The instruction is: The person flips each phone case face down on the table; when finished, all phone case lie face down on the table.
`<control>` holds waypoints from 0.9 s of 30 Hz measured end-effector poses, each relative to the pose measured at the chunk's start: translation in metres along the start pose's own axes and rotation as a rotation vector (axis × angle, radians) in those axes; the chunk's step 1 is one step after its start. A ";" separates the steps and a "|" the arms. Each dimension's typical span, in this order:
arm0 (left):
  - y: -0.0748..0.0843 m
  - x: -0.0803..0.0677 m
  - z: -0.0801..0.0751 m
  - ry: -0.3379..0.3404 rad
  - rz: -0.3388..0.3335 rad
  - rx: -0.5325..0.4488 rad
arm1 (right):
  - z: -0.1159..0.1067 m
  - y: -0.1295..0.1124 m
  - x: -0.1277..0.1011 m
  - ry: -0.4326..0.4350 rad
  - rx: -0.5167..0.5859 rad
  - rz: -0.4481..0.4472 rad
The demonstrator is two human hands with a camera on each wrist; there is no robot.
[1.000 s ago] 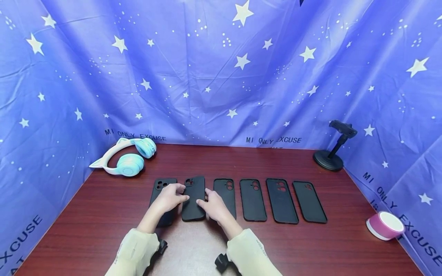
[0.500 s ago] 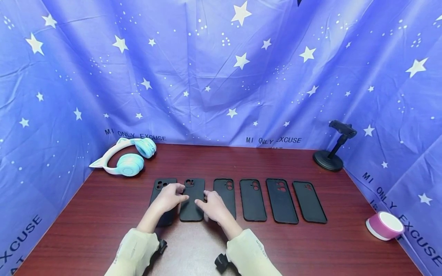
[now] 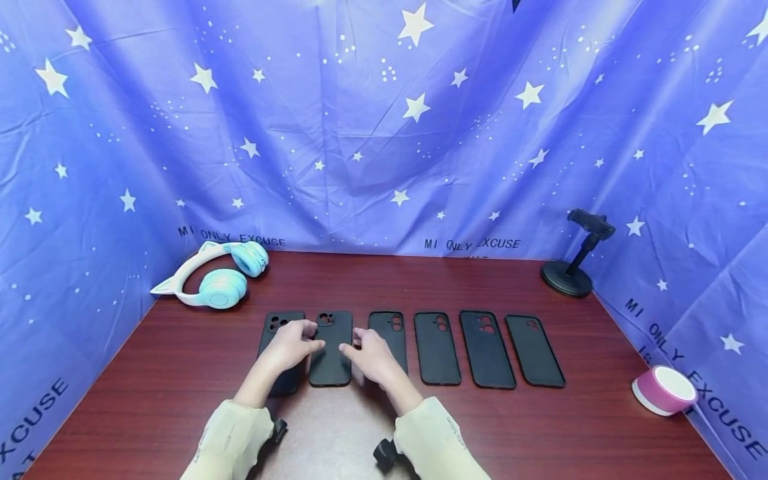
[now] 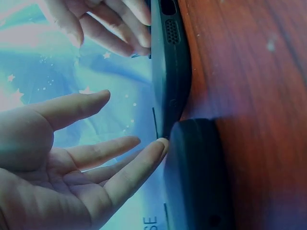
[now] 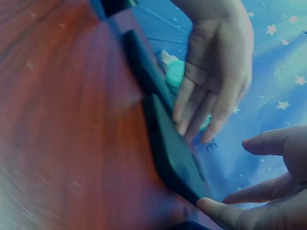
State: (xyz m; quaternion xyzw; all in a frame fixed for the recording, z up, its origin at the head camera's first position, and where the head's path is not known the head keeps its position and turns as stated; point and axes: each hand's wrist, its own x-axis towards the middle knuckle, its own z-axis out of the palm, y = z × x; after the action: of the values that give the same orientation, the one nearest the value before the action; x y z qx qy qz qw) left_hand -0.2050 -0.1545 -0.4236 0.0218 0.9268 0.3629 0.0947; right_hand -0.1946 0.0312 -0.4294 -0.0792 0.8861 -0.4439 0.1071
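One phone case (image 3: 331,363), second from left, lies between the left hand (image 3: 293,344) and right hand (image 3: 372,353), long axis pointing forward; both spread loosely, gripping nothing.

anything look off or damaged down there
Nothing looks spilled or damaged. One oddity: the left two phone cases seem flipped, with camera cutouts at upper left; the other four cases have theirs upper right.

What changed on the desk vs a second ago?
The second phone case from the left turned slightly: its near end moved left and its far edge levelled, squaring it with the row. Left hand and right hand stay either side of it; no clear grip or release. Other five cases, headphones, phone stand, pink round object: unmoved.
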 end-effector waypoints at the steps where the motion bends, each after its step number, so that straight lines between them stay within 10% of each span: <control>1: 0.000 -0.001 0.000 0.006 0.001 0.000 | -0.003 0.000 0.000 0.003 0.004 -0.004; 14: 0.017 0.001 0.011 0.091 0.087 -0.113 | -0.042 0.025 0.003 0.098 0.005 -0.016; 27: 0.043 0.015 0.049 0.018 0.139 -0.184 | -0.060 0.048 -0.001 0.185 -0.043 -0.008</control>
State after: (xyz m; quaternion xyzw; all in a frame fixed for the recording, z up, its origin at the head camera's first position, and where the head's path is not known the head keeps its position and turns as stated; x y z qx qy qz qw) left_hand -0.2117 -0.0881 -0.4321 0.0739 0.8866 0.4523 0.0626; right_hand -0.2114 0.1060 -0.4326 -0.0436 0.9013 -0.4304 0.0214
